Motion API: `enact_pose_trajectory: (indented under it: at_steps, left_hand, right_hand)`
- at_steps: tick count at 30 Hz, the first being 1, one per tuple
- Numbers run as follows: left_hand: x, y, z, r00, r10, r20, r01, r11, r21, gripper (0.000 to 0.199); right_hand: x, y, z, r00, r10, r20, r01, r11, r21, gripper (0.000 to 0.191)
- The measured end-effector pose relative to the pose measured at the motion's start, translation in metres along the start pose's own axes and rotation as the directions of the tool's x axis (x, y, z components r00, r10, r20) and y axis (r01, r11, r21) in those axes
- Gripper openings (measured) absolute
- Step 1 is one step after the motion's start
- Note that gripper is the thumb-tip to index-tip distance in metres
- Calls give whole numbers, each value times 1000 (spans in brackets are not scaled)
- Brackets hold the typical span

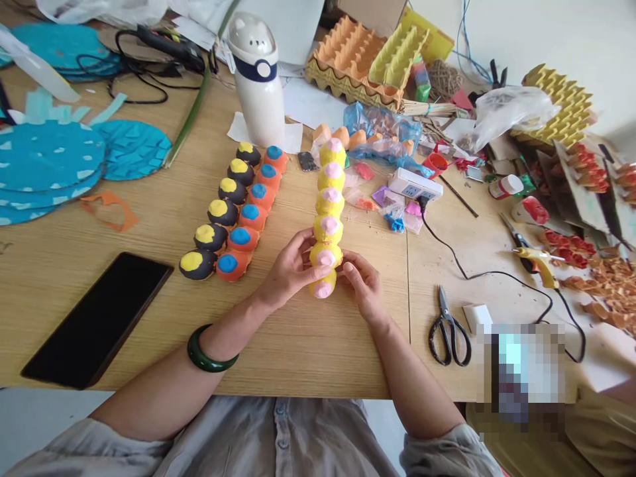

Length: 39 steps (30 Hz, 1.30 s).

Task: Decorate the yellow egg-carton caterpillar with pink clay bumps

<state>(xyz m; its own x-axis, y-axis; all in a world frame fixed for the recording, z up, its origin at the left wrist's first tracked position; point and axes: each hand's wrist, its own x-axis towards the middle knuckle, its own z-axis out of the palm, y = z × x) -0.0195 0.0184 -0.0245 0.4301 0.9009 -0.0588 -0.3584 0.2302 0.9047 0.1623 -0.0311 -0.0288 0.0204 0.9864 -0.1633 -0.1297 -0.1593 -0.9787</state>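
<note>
A long strip of yellow egg-carton cups point(330, 175) with pink clay on each top points away from me over the middle of the table. My left hand point(293, 268) is closed on its near end, thumb over a pink top. On the right side of the same end, my right hand point(362, 281) touches it with curled fingers. To the left of the strip lie an orange strip with blue tops point(250, 212) and a black strip with yellow tops point(218, 212), side by side.
A black phone point(99, 318) lies at left, black-handled scissors point(450, 331) at right. Behind stand a white bottle point(258, 99) and egg trays point(348, 59). A power strip point(415, 184), glue gun point(539, 262) and blue cutouts point(50, 159) are around. Another person sits at lower right.
</note>
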Motion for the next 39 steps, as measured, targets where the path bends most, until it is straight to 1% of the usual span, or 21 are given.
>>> enact_pose_trajectory:
  at_steps: [3,6,9,12,14,17,21,26,30,35,39]
  left_hand:
    - [-2,1,0,997,-10,81,9,1000,18,66]
    - [-3,2,0,989,-44,139,41,999,20,69]
    - [-2,3,-1,984,-74,162,76,997,-10,60]
    - [0,3,-3,982,-81,171,89,995,-39,52]
    - [-1,3,-4,979,-80,186,86,996,-25,51]
    - [-3,4,-3,973,-72,218,73,997,3,59]
    - [-7,6,0,975,-50,216,42,998,41,70]
    - [-9,6,1,981,-23,195,7,997,81,71]
    - [-8,8,3,981,-35,192,19,996,82,68]
    - [-6,7,6,988,-30,152,17,996,87,62]
    - [-5,7,4,984,-28,175,16,997,71,61]
  right_hand:
    - [0,0,0,1000,-26,-2,26,999,26,49]
    - [0,0,-1,1000,27,5,-28,995,95,47]
    - [1,0,-1,996,85,4,-85,985,152,48]
    - [2,0,0,996,89,9,-89,974,208,47]
    - [1,0,1,997,77,20,-80,970,230,45]
    - [1,0,1,998,55,19,-58,972,227,45]
    - [0,0,-1,998,47,36,-54,975,215,49]
    - [1,0,-2,996,60,60,-72,972,224,50]
    - [1,1,-2,995,78,62,-90,970,224,50]
    - [1,2,-2,994,94,57,-104,971,214,51]
    - [1,2,-3,995,80,52,-89,973,214,49]
